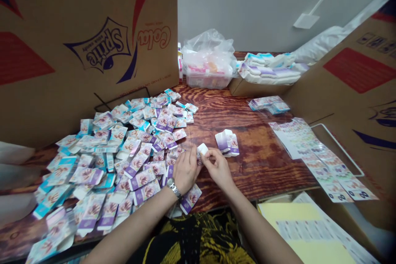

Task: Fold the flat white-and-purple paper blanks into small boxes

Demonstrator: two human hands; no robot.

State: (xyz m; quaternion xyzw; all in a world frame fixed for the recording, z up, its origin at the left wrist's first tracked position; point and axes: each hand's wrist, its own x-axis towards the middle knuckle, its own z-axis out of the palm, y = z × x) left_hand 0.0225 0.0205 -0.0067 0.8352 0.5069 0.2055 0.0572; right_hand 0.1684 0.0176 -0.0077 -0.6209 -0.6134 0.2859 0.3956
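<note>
Both my hands meet over the middle of the wooden table around one small white carton (202, 149). My left hand (186, 169), with a metal watch at its wrist, is closed round the carton's left side, and its fingers partly hide it. The fingertips of my right hand (216, 168) pinch the carton's upper right edge. A large heap of small blue-and-white and purple-and-white cartons (123, 144) spreads to the left, reaching under my left forearm. Just beyond my right hand lie a few flattened-looking purple-and-white cartons (228, 142).
Large brown cardboard boxes stand at left (93, 4) and right (349, 90). At the back are a clear tub in a plastic bag (208, 64) and an open box of packets (262, 86). Printed sticker sheets (321, 161) lie at right, with yellow-backed sheets (291, 211) nearer me.
</note>
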